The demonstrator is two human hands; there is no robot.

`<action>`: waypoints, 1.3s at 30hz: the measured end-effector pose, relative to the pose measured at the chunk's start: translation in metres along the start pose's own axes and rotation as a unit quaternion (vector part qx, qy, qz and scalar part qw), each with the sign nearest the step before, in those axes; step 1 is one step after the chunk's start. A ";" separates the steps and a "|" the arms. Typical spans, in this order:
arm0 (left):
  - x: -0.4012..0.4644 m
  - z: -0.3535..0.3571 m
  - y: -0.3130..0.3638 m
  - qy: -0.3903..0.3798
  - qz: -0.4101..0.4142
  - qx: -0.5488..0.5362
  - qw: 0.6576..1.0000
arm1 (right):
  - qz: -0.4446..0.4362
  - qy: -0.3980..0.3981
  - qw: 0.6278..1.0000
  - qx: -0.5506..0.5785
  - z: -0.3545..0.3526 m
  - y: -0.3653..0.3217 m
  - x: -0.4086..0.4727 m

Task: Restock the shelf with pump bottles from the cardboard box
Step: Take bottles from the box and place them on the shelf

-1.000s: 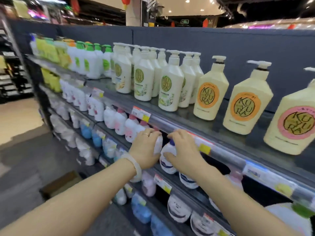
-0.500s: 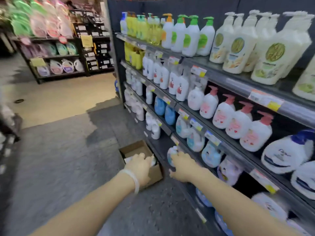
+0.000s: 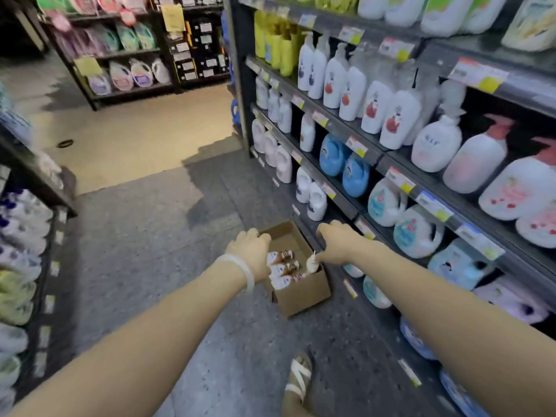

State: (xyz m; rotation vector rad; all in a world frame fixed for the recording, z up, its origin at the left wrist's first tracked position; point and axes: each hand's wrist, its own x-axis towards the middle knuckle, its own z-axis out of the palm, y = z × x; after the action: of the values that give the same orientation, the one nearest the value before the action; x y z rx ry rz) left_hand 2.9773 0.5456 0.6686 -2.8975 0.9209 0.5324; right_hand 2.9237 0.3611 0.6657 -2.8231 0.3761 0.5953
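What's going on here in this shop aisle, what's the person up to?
A person is restocking a store shelf. Both bare hands reach down toward an open brown cardboard box on the grey floor beside the dark shelving unit. Several white pump bottles with brown tops lie inside it. The left hand, with a white bracelet on its wrist, hovers over the bottles; the right hand is at the box's far edge. Neither hand visibly holds a bottle yet.
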 end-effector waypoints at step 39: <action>0.604 0.164 -0.142 -0.339 0.203 0.198 0.897 | 0.430 -0.122 0.769 0.457 0.216 -0.002 0.482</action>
State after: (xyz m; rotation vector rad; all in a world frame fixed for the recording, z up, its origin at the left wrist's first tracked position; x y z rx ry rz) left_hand 3.4689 0.3553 0.3022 -1.9267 1.2980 1.1263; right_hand 3.2727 0.3261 0.2708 -1.4994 1.4583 0.6532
